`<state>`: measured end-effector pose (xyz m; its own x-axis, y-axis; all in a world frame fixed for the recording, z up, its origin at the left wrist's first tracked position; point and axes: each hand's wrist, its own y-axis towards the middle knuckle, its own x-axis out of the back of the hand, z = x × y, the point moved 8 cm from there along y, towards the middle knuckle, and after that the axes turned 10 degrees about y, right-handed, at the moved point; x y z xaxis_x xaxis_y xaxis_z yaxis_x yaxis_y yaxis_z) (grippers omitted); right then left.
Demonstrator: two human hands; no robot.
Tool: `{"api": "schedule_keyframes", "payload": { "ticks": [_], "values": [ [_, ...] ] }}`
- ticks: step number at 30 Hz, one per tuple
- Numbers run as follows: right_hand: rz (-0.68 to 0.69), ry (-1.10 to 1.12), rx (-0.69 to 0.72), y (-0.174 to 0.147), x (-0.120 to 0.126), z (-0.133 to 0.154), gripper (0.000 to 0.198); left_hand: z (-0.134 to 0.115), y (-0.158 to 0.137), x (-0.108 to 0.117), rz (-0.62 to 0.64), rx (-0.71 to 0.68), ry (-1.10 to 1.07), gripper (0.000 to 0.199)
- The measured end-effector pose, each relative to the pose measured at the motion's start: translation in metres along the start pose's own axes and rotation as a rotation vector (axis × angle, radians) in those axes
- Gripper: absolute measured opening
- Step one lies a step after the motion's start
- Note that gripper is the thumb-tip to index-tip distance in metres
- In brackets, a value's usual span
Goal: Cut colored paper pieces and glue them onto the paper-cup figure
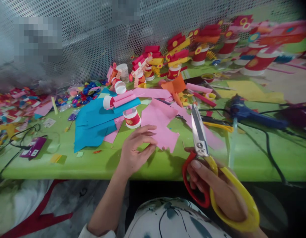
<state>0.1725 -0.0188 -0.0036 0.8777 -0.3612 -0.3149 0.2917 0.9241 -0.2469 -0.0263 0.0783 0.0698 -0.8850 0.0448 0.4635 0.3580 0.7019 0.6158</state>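
In my right hand (221, 191) is a pair of scissors (200, 135) with one red and one yellow handle. Their blades point up and away from me and look closed or nearly so. My left hand (138, 148) hovers at the table's near side with fingers apart and nothing held. Just beyond its fingertips lies a pink paper sheet (159, 119) with ragged cut edges. A red and white paper cup (132, 118) stands behind the left hand. Blue paper sheets (93, 122) spread to the left, with pink and blue paper rolls (125, 100) and another cup on them.
Finished paper-cup figures (174, 66) line the back before a perforated metal screen (93, 39). A blue glue gun (257, 114) with a black cord lies right. A purple power box (33, 147) sits left on the green tabletop (68, 168). Yellow paper (249, 92) lies far right.
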Motion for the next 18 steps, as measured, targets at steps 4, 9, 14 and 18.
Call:
{"api": "schedule_keyframes", "payload": {
  "ticks": [4,9,14,18],
  "values": [
    [0.06,-0.074,-0.01,-0.001,0.003,-0.002,0.055,-0.007,-0.001,0.007,-0.095,-0.068,0.124,0.015],
    [0.042,-0.06,-0.052,-0.002,0.007,-0.009,0.04,-0.013,-0.002,0.012,-0.141,-0.148,0.165,0.02],
    [0.059,-0.084,-0.059,-0.001,0.006,-0.009,0.048,-0.014,-0.003,0.011,-0.132,-0.175,0.142,0.021],
    [0.084,-0.128,-0.035,0.0,0.001,-0.003,0.058,0.001,-0.004,0.005,-0.052,0.009,-0.063,0.015]
  ]
}}
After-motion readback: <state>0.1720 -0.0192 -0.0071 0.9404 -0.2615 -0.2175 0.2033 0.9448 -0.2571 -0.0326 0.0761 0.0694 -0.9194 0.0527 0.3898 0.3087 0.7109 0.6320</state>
